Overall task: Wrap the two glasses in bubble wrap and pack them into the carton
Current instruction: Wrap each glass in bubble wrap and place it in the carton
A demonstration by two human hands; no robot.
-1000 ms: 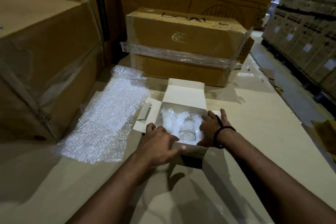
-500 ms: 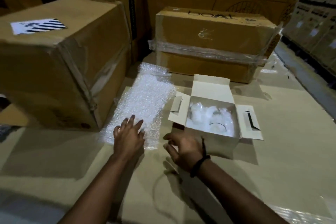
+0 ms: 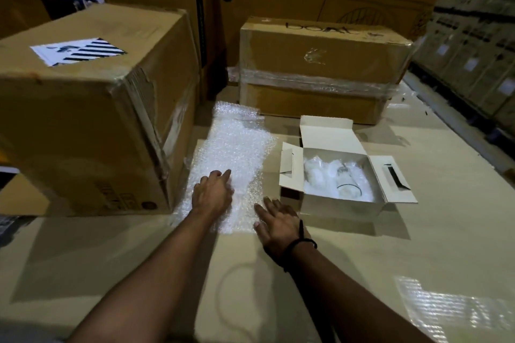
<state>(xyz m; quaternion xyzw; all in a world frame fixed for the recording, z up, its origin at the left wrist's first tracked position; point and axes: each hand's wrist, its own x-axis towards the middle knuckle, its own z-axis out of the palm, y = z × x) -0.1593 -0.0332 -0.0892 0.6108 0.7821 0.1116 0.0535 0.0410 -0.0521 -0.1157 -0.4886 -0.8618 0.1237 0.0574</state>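
Right hand [image 3: 280, 223] has uncurled beside bubble wrap [image 3: 237, 147] — left hand [image 3: 213, 193] flat on it; carton [image 3: 328, 133] contents indistinct.

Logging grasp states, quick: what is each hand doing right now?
Left hand: open, resting on the bubble wrap.
Right hand: open, holding nothing.

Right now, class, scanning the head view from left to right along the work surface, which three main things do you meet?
The taped brown box, then the bubble wrap sheet, then the open white carton.
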